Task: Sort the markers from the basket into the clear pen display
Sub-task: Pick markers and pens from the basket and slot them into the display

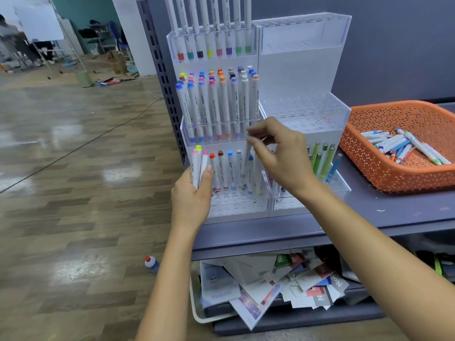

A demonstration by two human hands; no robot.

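Observation:
The clear pen display (pixel 216 210) stands on the grey shelf with three stepped tiers of white markers. My left hand (pixel 192 198) grips a small bunch of markers (pixel 199 166) with yellow and pink caps, just left of the bottom tier. My right hand (pixel 278 156) pinches a single white marker (pixel 246 161) upright over the bottom tier's holes, among markers standing there. The orange basket (pixel 369 163) sits at the right with several loose markers (pixel 403 146) in it.
A second clear display (pixel 305 112) stands to the right of the first, mostly bare, with green and blue pens (pixel 322 161) low down. Below the shelf lies a bin of loose booklets (pixel 270 284). A small bottle (pixel 150 263) lies on the floor at left.

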